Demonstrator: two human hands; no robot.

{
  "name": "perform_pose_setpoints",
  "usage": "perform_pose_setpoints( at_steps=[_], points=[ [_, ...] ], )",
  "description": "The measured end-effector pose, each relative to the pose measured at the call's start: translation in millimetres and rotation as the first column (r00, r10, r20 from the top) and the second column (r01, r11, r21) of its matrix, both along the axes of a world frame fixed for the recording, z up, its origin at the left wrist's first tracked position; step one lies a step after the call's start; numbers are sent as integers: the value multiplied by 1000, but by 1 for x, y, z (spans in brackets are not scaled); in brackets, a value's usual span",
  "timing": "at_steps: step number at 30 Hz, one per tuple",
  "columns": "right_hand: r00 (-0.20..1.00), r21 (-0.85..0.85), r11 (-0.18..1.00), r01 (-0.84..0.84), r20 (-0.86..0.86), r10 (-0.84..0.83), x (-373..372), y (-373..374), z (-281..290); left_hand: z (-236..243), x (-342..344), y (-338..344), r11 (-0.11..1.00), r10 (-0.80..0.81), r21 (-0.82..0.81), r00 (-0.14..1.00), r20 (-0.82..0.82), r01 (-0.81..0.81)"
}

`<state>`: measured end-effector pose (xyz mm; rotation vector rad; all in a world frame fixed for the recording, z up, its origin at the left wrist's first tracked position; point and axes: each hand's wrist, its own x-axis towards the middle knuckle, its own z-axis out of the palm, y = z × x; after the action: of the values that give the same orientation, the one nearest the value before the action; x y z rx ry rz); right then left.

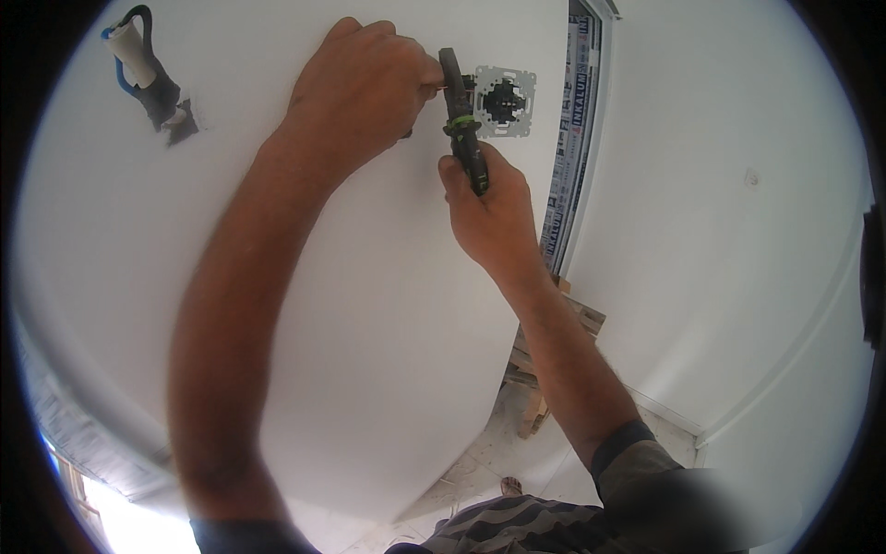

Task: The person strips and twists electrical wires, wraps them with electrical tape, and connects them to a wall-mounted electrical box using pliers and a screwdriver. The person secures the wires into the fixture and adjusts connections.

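Observation:
My right hand [494,208] is closed round a black hand tool with a bright green band [463,125], its dark end pointing up. Close to the wall, my left hand [365,92] has its fingers curled together beside the tool's upper part; whatever they pinch is hidden behind the knuckles. A small dark bit peeks out under that hand. Just right of the tool, a switch or socket insert [504,102] with a square metal mounting frame and black centre sits at the white wall [388,277].
At upper left, a white cylindrical piece [129,54] with blue and black wires hangs from a hole [182,125] in the wall. A door or window frame with printed film [570,138] runs along the wall's right edge. Wooden pallet pieces [535,406] lie on the floor below.

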<state>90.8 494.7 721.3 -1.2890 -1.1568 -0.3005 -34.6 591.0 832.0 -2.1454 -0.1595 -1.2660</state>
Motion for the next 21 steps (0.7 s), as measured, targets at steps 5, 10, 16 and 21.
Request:
perform_pose_setpoints(
  at_steps=[5, 10, 16, 21],
  points=[
    [998, 68, 997, 30, 45, -33, -5, 2, 1, 1, -1, 0, 1000, -21, -13, 1000, 6, 21],
    [999, 50, 999, -16, 48, 13, 7, -1, -3, 2, 3, -4, 1000, 9, 19, 1000, -11, -9],
    [920, -53, 960, -275, -304, 246, -23, -49, 16, -3, -3, 3, 998, -64, 20, 997, 31, 64],
    [950, -11, 973, -232, -217, 224, -4, -65, 4, -8, -30, -13, 998, -25, 55, 996, 84, 21]
  ],
)
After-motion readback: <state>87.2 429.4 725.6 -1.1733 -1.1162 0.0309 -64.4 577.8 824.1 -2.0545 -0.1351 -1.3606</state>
